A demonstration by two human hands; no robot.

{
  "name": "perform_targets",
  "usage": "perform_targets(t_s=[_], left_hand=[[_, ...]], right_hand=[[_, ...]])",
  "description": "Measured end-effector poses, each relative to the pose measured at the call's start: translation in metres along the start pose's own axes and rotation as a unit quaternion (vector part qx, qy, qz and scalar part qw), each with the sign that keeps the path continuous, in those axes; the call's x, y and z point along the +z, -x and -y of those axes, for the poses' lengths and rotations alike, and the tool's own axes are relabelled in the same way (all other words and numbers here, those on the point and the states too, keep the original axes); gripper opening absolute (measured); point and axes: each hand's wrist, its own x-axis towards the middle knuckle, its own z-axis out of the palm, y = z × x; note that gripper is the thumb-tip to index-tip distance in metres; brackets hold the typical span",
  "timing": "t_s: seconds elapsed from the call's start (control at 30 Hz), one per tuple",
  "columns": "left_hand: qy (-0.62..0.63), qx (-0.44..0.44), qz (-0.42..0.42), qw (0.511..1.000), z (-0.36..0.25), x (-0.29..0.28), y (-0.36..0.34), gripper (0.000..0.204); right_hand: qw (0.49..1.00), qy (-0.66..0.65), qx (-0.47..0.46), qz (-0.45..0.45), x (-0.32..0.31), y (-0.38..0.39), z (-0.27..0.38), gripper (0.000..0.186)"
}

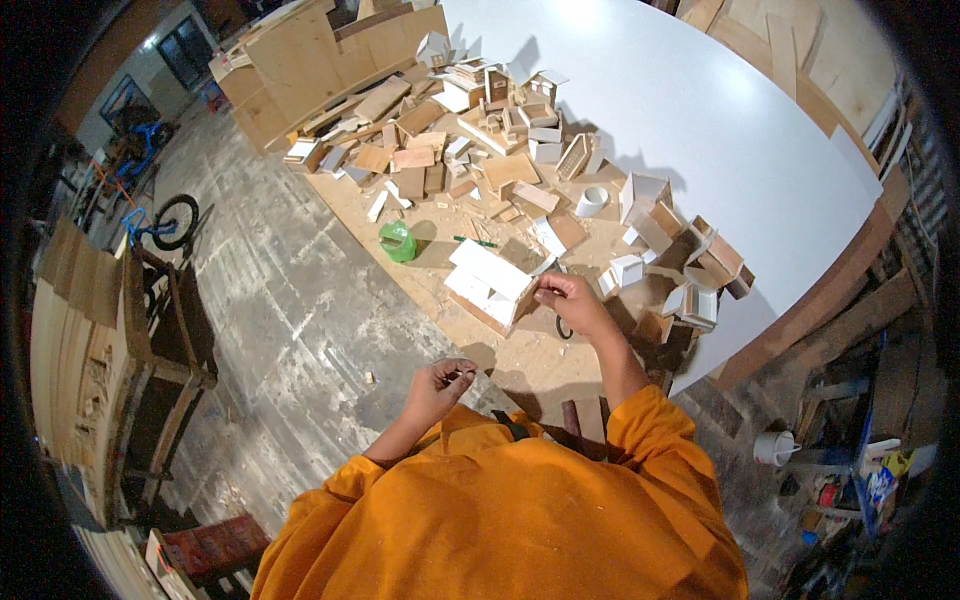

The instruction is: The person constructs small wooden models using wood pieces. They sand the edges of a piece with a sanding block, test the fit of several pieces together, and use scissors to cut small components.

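A small model house (490, 285) with a white roof and plywood walls sits near the edge of the worktable. At its right end wall is my right hand (566, 298), thumb and fingers closed together; whether they grip the wall or a small piece is hidden. A black loop (563, 327), like a scissors handle, shows just below that hand. My left hand (443, 385) hovers off the table's near edge, fingers curled and pinched, and anything between the fingertips is too small to make out. Beyond the house lie a green pen (476, 241) and a green plastic cup (397, 242).
Wood offcuts (415, 160) and small model parts cover the table's far left. More little box-like pieces (690, 300) stand on the right, with a white roll (592, 202) behind. A wooden bench (130, 370) and a bicycle (165, 222) stand left; a white bucket (772, 448) sits lower right.
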Motion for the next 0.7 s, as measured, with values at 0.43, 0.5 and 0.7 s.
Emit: perform_targets(t_s=[0.43,0.5,0.7], left_hand=[[-0.006,0.004,0.0,1.0,0.012,0.001,-0.001,0.021],[-0.005,0.007,0.002,1.0,0.016,0.001,-0.001,0.021],[0.013,0.014,-0.003,1.0,0.015,0.006,0.002,0.02]], right_hand=[[1.0,-0.029,0.001,0.0,0.001,-0.003,-0.012,0.014],[0.998,-0.057,0.003,-0.002,0.003,-0.002,-0.011,0.013],[0.996,-0.088,0.011,-0.013,0.004,0.0,-0.008,0.01]])
